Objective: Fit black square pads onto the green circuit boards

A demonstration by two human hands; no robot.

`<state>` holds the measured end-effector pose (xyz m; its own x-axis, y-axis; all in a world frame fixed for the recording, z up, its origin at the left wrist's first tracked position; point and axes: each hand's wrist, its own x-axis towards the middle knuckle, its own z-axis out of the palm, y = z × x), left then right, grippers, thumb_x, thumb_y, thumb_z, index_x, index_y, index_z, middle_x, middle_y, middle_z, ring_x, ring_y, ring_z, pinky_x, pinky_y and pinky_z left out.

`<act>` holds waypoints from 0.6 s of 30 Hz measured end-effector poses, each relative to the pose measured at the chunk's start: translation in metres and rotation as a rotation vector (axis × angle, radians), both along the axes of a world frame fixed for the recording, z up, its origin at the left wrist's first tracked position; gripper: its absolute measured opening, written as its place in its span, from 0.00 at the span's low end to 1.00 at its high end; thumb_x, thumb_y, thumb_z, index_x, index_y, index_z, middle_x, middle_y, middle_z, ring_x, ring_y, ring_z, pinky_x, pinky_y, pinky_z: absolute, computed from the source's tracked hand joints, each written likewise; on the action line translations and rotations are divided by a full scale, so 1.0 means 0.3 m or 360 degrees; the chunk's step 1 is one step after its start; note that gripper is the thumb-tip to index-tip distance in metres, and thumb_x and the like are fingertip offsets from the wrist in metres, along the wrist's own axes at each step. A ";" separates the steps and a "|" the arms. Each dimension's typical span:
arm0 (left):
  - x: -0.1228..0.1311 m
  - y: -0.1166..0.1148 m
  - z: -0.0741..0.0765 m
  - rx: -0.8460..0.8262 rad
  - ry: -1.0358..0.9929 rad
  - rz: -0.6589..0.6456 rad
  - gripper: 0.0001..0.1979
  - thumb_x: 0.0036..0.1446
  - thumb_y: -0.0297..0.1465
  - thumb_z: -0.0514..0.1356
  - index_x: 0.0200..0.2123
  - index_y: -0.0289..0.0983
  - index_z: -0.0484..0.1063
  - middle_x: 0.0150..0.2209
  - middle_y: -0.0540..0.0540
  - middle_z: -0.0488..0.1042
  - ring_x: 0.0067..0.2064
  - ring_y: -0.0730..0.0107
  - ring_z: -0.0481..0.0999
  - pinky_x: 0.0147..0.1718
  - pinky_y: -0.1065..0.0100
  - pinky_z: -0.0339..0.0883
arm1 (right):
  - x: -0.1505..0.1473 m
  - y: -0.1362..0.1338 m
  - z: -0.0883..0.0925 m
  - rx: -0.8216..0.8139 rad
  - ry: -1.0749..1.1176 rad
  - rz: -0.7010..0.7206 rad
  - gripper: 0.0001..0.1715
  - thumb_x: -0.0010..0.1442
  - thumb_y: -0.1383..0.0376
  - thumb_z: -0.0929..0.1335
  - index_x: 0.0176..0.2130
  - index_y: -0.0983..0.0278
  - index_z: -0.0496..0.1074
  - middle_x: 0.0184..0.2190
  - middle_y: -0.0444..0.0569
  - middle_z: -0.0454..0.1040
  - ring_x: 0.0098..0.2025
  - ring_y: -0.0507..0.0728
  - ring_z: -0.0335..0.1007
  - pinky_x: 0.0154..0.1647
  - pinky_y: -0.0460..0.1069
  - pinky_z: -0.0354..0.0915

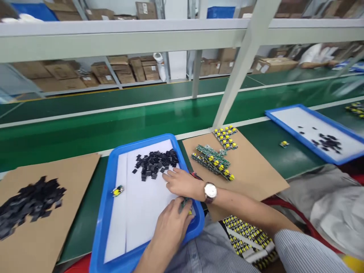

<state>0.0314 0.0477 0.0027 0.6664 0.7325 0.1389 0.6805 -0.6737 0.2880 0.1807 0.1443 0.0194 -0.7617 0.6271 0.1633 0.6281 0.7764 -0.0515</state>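
My left hand (172, 222) is closed around a small circuit board (185, 202) with a yellow part, low over the right side of a blue-rimmed tray (102, 212). Much of the board is hidden by the fingers. Just above it, my right hand (182, 183), with a watch on the wrist, reaches left across the tray. Its fingers are stretched out and slightly apart, close to the lower edge of a heap of small black square pieces (153, 163). Another small board with a yellow part (117, 190) lies by the tray's left rim.
Right of the tray, stacked green board strips (212, 161) lie on cardboard (256, 170). More black pieces (34, 201) cover cardboard at left. A second blue tray (307, 140) stands at right beside a loose board (284, 144). A metal post (236, 76) rises behind; a person (315, 55) sits far right.
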 end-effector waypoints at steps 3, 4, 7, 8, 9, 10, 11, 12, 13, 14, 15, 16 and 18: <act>0.004 0.016 -0.034 -0.0008 -0.0077 0.0023 0.11 0.68 0.31 0.61 0.51 0.39 0.77 0.48 0.37 0.77 0.42 0.51 0.84 0.37 0.54 0.83 | -0.008 0.002 0.004 0.0013 -0.0018 -0.0015 0.11 0.68 0.73 0.70 0.35 0.64 0.80 0.48 0.50 0.79 0.54 0.60 0.72 0.55 0.54 0.70; -0.003 0.023 -0.040 -0.0023 -0.0137 0.0029 0.09 0.69 0.32 0.59 0.49 0.40 0.77 0.47 0.38 0.77 0.41 0.53 0.84 0.37 0.55 0.82 | -0.009 0.000 0.005 0.0014 -0.0018 -0.0012 0.11 0.67 0.73 0.70 0.34 0.63 0.80 0.47 0.49 0.79 0.54 0.60 0.73 0.55 0.53 0.70; -0.032 0.036 -0.054 -0.0088 -0.0366 0.0051 0.10 0.73 0.33 0.54 0.45 0.40 0.77 0.44 0.42 0.76 0.40 0.58 0.83 0.40 0.59 0.81 | -0.007 -0.003 0.001 -0.0005 -0.0006 0.0015 0.11 0.66 0.72 0.71 0.32 0.61 0.80 0.46 0.48 0.80 0.52 0.59 0.74 0.54 0.53 0.71; -0.041 0.037 -0.058 -0.0101 -0.0425 0.0072 0.11 0.73 0.32 0.54 0.44 0.40 0.76 0.43 0.43 0.76 0.40 0.59 0.83 0.41 0.60 0.80 | -0.005 -0.002 -0.003 -0.0018 -0.0001 0.0017 0.11 0.67 0.72 0.71 0.32 0.61 0.80 0.45 0.48 0.80 0.52 0.59 0.74 0.53 0.52 0.71; -0.050 0.036 -0.061 -0.0105 -0.0465 0.0104 0.10 0.73 0.32 0.53 0.45 0.40 0.75 0.42 0.43 0.76 0.41 0.59 0.82 0.42 0.60 0.80 | -0.002 -0.001 -0.006 -0.0034 0.0007 0.0026 0.11 0.67 0.73 0.71 0.32 0.62 0.79 0.45 0.48 0.80 0.52 0.58 0.74 0.53 0.52 0.71; -0.057 0.034 -0.064 -0.0114 -0.0483 0.0140 0.10 0.73 0.31 0.54 0.47 0.40 0.75 0.43 0.43 0.76 0.41 0.59 0.82 0.42 0.59 0.79 | 0.001 0.000 -0.008 -0.0052 0.0017 0.0030 0.11 0.68 0.73 0.70 0.33 0.64 0.79 0.45 0.48 0.80 0.53 0.58 0.74 0.53 0.53 0.71; -0.063 0.029 -0.065 -0.0129 -0.0482 0.0172 0.10 0.73 0.31 0.54 0.49 0.40 0.75 0.44 0.42 0.76 0.42 0.57 0.82 0.43 0.58 0.79 | 0.003 0.002 -0.009 -0.0070 0.0027 0.0039 0.11 0.68 0.73 0.70 0.34 0.65 0.79 0.44 0.48 0.80 0.53 0.58 0.74 0.54 0.54 0.71; -0.066 0.022 -0.065 -0.0153 -0.0469 0.0195 0.11 0.72 0.30 0.54 0.52 0.40 0.74 0.45 0.41 0.77 0.43 0.56 0.82 0.43 0.57 0.79 | 0.003 0.005 -0.008 -0.0087 0.0035 0.0051 0.10 0.69 0.72 0.69 0.34 0.66 0.78 0.44 0.49 0.80 0.52 0.58 0.74 0.53 0.54 0.71; -0.068 0.013 -0.063 -0.0181 -0.0451 0.0206 0.12 0.72 0.29 0.54 0.54 0.40 0.74 0.46 0.40 0.77 0.44 0.55 0.82 0.44 0.56 0.79 | 0.002 0.011 -0.006 -0.0102 0.0042 0.0067 0.10 0.69 0.73 0.69 0.35 0.67 0.78 0.43 0.49 0.80 0.51 0.58 0.75 0.53 0.55 0.71; -0.068 0.004 -0.059 -0.0207 -0.0433 0.0210 0.14 0.71 0.28 0.55 0.56 0.40 0.73 0.48 0.40 0.77 0.46 0.54 0.82 0.45 0.56 0.79 | -0.003 0.022 -0.002 -0.0115 0.0044 0.0089 0.10 0.69 0.73 0.69 0.36 0.67 0.78 0.42 0.51 0.80 0.49 0.58 0.75 0.52 0.55 0.71; -0.066 -0.006 -0.054 -0.0229 -0.0420 0.0209 0.14 0.71 0.27 0.55 0.56 0.41 0.74 0.49 0.40 0.78 0.47 0.54 0.82 0.48 0.55 0.79 | -0.013 0.038 0.003 -0.0125 0.0045 0.0104 0.09 0.68 0.73 0.68 0.36 0.68 0.79 0.42 0.53 0.80 0.48 0.59 0.75 0.51 0.55 0.71; -0.063 -0.014 -0.048 -0.0244 -0.0412 0.0210 0.15 0.70 0.25 0.56 0.56 0.41 0.74 0.50 0.40 0.78 0.49 0.53 0.81 0.50 0.53 0.78 | -0.028 0.059 0.009 -0.0132 0.0047 0.0120 0.09 0.68 0.74 0.68 0.37 0.68 0.79 0.43 0.55 0.80 0.47 0.60 0.75 0.51 0.55 0.71; -0.057 -0.029 -0.038 -0.0266 -0.0414 0.0226 0.16 0.68 0.23 0.57 0.55 0.41 0.73 0.52 0.41 0.79 0.51 0.52 0.81 0.55 0.51 0.76 | -0.080 0.108 0.022 -0.0138 0.0048 0.0145 0.10 0.67 0.76 0.67 0.40 0.69 0.79 0.47 0.59 0.79 0.49 0.62 0.73 0.51 0.57 0.70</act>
<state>0.0142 0.0390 -0.0087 0.5139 0.8426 0.1612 0.6534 -0.5062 0.5628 0.1566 0.1768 0.0260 -0.8117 0.5682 0.1353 0.5523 0.8220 -0.1390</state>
